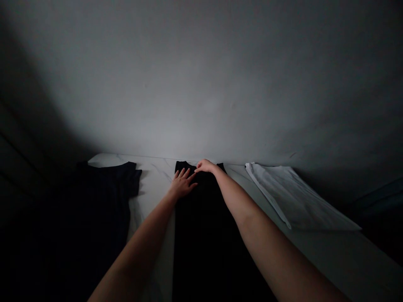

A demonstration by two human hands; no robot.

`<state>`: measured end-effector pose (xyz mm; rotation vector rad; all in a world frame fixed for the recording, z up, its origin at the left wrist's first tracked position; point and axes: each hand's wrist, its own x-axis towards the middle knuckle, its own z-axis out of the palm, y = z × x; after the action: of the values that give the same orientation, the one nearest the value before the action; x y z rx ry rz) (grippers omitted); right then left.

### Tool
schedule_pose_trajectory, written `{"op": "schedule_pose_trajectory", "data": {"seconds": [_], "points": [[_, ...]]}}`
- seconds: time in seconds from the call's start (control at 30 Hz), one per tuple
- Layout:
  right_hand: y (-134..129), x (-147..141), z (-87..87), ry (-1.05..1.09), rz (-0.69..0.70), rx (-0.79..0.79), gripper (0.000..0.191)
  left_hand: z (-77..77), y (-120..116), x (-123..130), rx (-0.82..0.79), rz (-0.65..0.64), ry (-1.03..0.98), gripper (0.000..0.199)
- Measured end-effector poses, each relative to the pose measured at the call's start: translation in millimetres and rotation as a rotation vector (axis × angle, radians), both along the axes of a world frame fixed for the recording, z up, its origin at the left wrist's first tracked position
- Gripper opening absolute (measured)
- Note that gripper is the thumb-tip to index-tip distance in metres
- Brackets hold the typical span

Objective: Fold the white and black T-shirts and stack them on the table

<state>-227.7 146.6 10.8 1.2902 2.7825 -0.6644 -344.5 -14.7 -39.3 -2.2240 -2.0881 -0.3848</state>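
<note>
A black garment lies flat and lengthwise on the white marble table, its neckline at the far end. My left hand rests on its upper left edge, fingers spread and palm down. My right hand is at the far edge by the neckline, fingers together, and I cannot tell whether it grips the cloth. A dark navy T-shirt lies to the left, and a white folded garment lies to the right.
A grey wall rises directly behind the table's far edge. The left side of the scene falls into deep shadow, hiding the left table edge. Bare marble shows in strips between the garments.
</note>
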Motion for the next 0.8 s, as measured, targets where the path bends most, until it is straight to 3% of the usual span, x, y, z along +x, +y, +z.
{"op": "schedule_pose_trajectory", "data": {"seconds": [0.2,0.37,0.5,0.63,0.8], "points": [[-0.1,9.5,-3.4,-0.012,-0.048,0.108,0.027,6.3,-3.3,-0.4,-0.031,-0.025,-0.011,0.062],[5.6,19.2,4.5,-0.061,0.014,0.061,0.047,6.8,-3.7,-0.3,-0.044,-0.023,-0.021,0.067],[12.9,24.9,13.1,-0.065,0.104,0.001,0.035,2.2,-2.7,-1.3,-0.018,-0.021,-0.017,0.065],[14.2,28.1,14.2,-0.098,0.060,0.056,0.026,-3.6,1.0,-4.3,0.020,-0.035,-0.008,0.066],[9.5,35.8,19.0,-0.127,0.008,0.132,0.025,-6.2,8.6,-5.8,0.068,-0.242,0.051,0.059]]}}
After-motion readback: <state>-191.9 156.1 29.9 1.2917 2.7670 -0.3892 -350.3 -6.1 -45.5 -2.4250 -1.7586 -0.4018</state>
